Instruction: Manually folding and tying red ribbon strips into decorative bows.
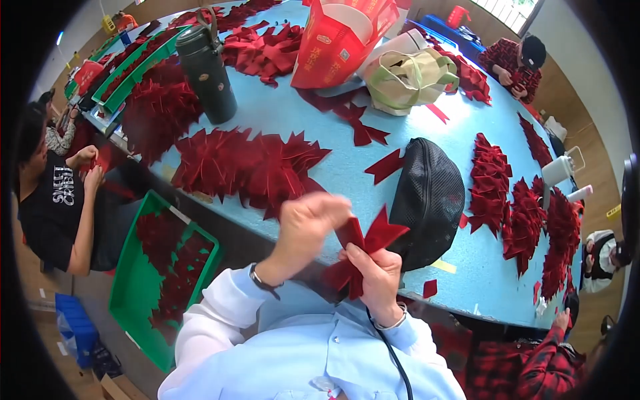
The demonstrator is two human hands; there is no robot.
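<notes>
A dark red velvet ribbon bow is pinched at its middle by my right hand, thumb on the near side. Its ends spread upward and down below the hand. My left hand is lifted beside the bow's upper left end, fingers bent over toward it. Those fingertips are smeared by motion, so whether they grip anything is unclear. Just beyond my left hand, a long heap of red bows lies on the blue table. A black mesh pouch sits right of the bow.
A dark green flask, a red paper bucket and a beige bag stand farther back. A green crate with red pieces is at lower left. More bow rows lie at right. Co-workers sit around the table, one close at left.
</notes>
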